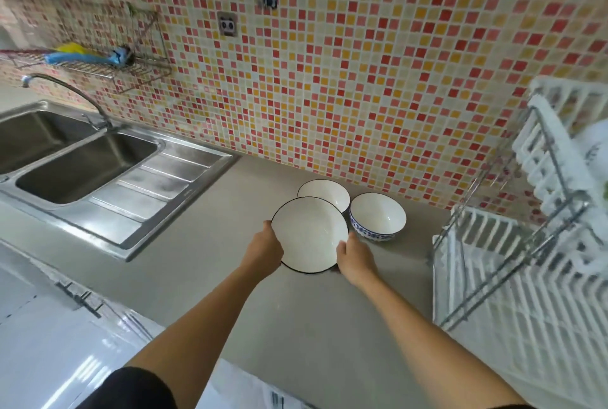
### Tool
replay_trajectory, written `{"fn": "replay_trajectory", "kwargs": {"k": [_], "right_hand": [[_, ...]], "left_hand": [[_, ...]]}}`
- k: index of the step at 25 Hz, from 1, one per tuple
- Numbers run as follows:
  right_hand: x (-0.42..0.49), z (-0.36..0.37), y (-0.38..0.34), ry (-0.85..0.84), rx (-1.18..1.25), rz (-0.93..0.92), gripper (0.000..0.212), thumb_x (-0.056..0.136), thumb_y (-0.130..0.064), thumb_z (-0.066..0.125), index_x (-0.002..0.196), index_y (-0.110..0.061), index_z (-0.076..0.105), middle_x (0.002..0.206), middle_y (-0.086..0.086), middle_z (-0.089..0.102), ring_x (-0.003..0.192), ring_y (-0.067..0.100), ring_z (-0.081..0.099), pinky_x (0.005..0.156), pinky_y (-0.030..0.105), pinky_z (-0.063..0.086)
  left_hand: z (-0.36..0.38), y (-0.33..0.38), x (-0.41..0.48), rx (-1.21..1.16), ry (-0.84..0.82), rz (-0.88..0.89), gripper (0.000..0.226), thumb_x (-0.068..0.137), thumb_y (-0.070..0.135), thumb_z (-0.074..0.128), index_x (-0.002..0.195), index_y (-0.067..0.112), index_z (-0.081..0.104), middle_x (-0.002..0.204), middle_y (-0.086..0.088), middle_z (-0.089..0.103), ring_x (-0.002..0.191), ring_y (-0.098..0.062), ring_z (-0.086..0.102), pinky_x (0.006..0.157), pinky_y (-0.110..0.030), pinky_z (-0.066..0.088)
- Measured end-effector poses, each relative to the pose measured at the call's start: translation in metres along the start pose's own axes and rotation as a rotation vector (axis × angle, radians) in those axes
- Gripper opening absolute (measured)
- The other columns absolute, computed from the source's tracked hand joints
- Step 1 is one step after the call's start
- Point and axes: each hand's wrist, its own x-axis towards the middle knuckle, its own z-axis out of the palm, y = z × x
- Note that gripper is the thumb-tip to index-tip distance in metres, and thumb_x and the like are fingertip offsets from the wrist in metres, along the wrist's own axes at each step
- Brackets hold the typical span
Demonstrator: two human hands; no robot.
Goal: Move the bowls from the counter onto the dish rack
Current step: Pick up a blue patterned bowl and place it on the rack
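Bowls, three in number, sit grouped on the grey tabletop [204, 254] close to the mosaic-tiled wall [362, 79]. The nearest, a wide white bowl with a thin dark rim [307, 232], is gripped on both sides: the left hand [263, 244] clasps its left edge and the right hand [353, 255] clasps its lower right edge. Fingers of both hands pass beneath or behind the rim and are hidden, so the exact hold underneath cannot be made out. Whether this bowl rests on the tabletop or is raised off it cannot be told from this angle.

Behind it stands a second dark-rimmed bowl [325, 193], its near portion covered by the held bowl. Just beside, to the right, stands a deeper bowl with a blue pattern on its outer wall [378, 216]; it lies close to the held bowl, and contact between them cannot be confirmed.

The white dish rack [513, 293] with metal framing occupies the right edge, well apart from the bowls; it is cut off by the frame and blurred, and a white item on its upper tier cannot be identified. A steel double sink [82, 161] with tap [65, 89] lies at left, partly cut off. A wire wall shelf [92, 63] above it holds blue and yellow items too blurred to name. Both forearms are bare; a dark sleeve [131, 389] shows at the bottom edge.
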Motion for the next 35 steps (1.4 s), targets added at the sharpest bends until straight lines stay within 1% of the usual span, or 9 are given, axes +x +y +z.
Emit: {"fn": "replay_trajectory", "kwargs": {"k": [6,9,14,18,21,25,30,33,35], "right_hand": [[-0.087,-0.088,-0.039,0.36,0.157,-0.217,0.031,0.099,-0.016,0.035,0.124,0.0,0.043,0.11,0.018,0.064,0.099,0.034,0.061,0.071,0.035,0.044],[-0.124,-0.136,-0.041,0.506,0.176,-0.339,0.026,0.099,-0.016,0.035,0.119,-0.003,0.044,0.099,0.011,0.064,0.084,0.028,0.062,0.053,0.025,0.041],[-0.179,-0.218,-0.036,0.729,0.223,-0.51,0.026,0.098,-0.018,0.039,0.122,-0.009,0.045,0.096,-0.001,0.061,0.078,0.013,0.057,0.059,0.01,0.043],[-0.23,-0.282,-0.02,0.694,0.509,-0.492,0.019,0.093,-0.045,0.043,0.101,-0.028,0.043,0.093,-0.014,0.061,0.083,0.0,0.061,0.078,0.017,0.053],[-0.243,-0.333,0.019,0.612,0.685,-0.354,0.061,0.073,-0.076,0.029,0.11,-0.028,0.038,0.1,-0.011,0.055,0.1,0.019,0.06,0.09,0.044,0.054],[-0.243,-0.402,0.084,0.534,0.811,-0.239,0.117,0.04,-0.097,0.041,0.134,-0.029,0.033,0.126,0.004,0.057,0.104,0.022,0.066,0.073,0.037,0.06],[-0.246,-0.485,0.164,0.479,0.922,-0.284,0.05,0.078,-0.059,0.056,0.117,-0.029,0.047,0.118,0.01,0.059,0.095,0.022,0.064,0.078,0.039,0.059],[-0.239,-0.517,0.207,0.492,0.894,-0.375,0.043,0.075,-0.043,0.059,0.117,-0.043,0.048,0.12,0.0,0.058,0.099,0.019,0.062,0.077,0.034,0.058],[-0.233,-0.532,0.231,0.456,0.752,-0.436,0.048,0.074,-0.043,0.063,0.119,-0.048,0.047,0.125,-0.004,0.057,0.105,0.015,0.061,0.085,0.034,0.055]], "left_hand": [[-0.063,0.059,-0.102,-0.122,0.333,0.308,0.043,0.096,0.003,0.031,0.138,0.011,0.034,0.109,-0.024,0.062,0.091,-0.038,0.058,0.069,-0.037,0.041],[-0.079,0.092,-0.147,-0.221,0.437,0.43,0.044,0.093,0.002,0.032,0.135,0.013,0.037,0.105,-0.022,0.062,0.09,-0.04,0.058,0.074,-0.042,0.048],[-0.095,0.158,-0.211,-0.307,0.549,0.705,0.05,0.097,0.021,0.043,0.144,0.023,0.028,0.107,-0.007,0.064,0.074,-0.019,0.055,0.073,-0.04,0.052],[-0.093,0.212,-0.251,-0.391,0.465,1.004,0.058,0.092,0.053,0.042,0.143,0.034,0.025,0.099,0.002,0.061,0.063,-0.008,0.057,0.066,-0.036,0.055],[-0.068,0.257,-0.271,-0.456,0.36,1.134,0.055,0.086,0.061,0.033,0.135,0.036,0.029,0.108,0.004,0.062,0.071,-0.007,0.06,0.066,-0.031,0.051],[-0.023,0.321,-0.297,-0.629,0.104,1.14,0.043,0.091,0.061,0.027,0.119,0.03,0.036,0.097,0.007,0.06,0.089,-0.019,0.062,0.085,-0.052,0.052],[0.03,0.413,-0.321,-0.624,-0.183,1.076,0.051,0.089,0.066,0.023,0.113,0.024,0.036,0.09,0.018,0.046,0.089,-0.011,0.054,0.087,-0.046,0.049],[0.052,0.46,-0.313,-0.489,-0.3,1.048,0.086,0.068,0.089,0.026,0.125,0.026,0.037,0.099,0.01,0.047,0.098,-0.012,0.055,0.097,-0.049,0.048],[0.068,0.482,-0.305,-0.387,-0.408,1.061,0.085,0.065,0.089,0.035,0.128,0.032,0.031,0.121,0.005,0.047,0.113,-0.018,0.053,0.103,-0.046,0.043]]}}
